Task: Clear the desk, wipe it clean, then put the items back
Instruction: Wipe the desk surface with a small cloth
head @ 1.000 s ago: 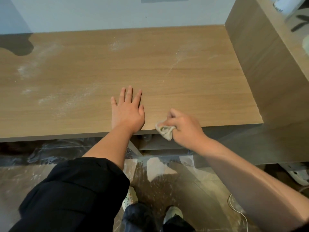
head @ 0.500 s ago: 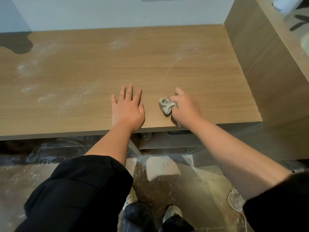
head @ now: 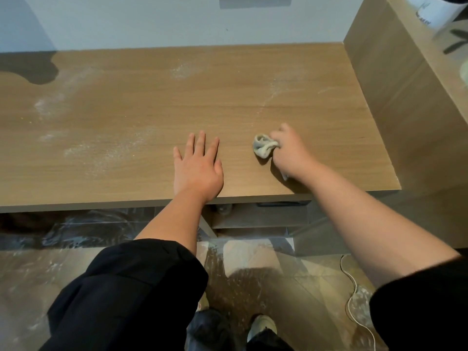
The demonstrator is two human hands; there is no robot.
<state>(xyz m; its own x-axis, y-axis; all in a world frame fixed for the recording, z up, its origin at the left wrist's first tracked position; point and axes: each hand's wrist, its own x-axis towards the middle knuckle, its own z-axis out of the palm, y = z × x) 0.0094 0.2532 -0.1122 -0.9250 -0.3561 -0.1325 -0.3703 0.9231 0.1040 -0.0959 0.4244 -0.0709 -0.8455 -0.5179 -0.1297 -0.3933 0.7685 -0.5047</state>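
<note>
Head view. My left hand [head: 196, 171] lies flat with fingers straight at frame centre, bracing me on the surface [head: 131, 115]. My right hand [head: 291, 154], centre right, grips a bunched cloth [head: 262, 147] pressed to the wood for wiping. White dust [head: 101, 153] lies at left.

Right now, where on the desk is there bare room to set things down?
The desk is bare from the back wall to the hands, and between the right hand and the side panel. Crowded near the front edge: flat left hand, right hand gripping the cloth. White dust streaks the left and back.
</note>
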